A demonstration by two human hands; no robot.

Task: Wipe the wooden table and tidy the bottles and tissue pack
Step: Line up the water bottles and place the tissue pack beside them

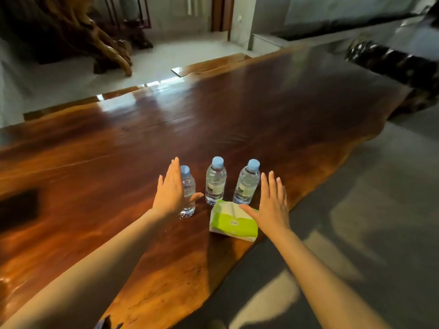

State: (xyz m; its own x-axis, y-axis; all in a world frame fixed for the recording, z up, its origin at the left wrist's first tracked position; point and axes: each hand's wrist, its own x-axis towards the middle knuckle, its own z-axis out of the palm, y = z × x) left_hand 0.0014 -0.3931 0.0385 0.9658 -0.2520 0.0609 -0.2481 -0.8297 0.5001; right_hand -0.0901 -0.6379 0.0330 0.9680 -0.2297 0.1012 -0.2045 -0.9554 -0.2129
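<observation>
Three clear water bottles with pale blue caps stand upright in a row on the glossy wooden table (237, 110): a left bottle (188, 198), a middle bottle (215, 184) and a right bottle (247, 184). A green and white tissue pack (231, 222) lies in front of them, close to the table's right edge. My left hand (169, 189) is open, fingers straight, held against the left bottle's left side and partly hiding it. My right hand (273, 203) is open too, beside the right bottle, its thumb resting on the tissue pack's top.
The table's wavy right edge (285, 210) runs just right of the tissue pack, with grey floor (356, 233) beyond. A carved root sculpture (83, 39) stands on the floor at the far left. A dark patterned bench (399, 65) sits past the table's far right end.
</observation>
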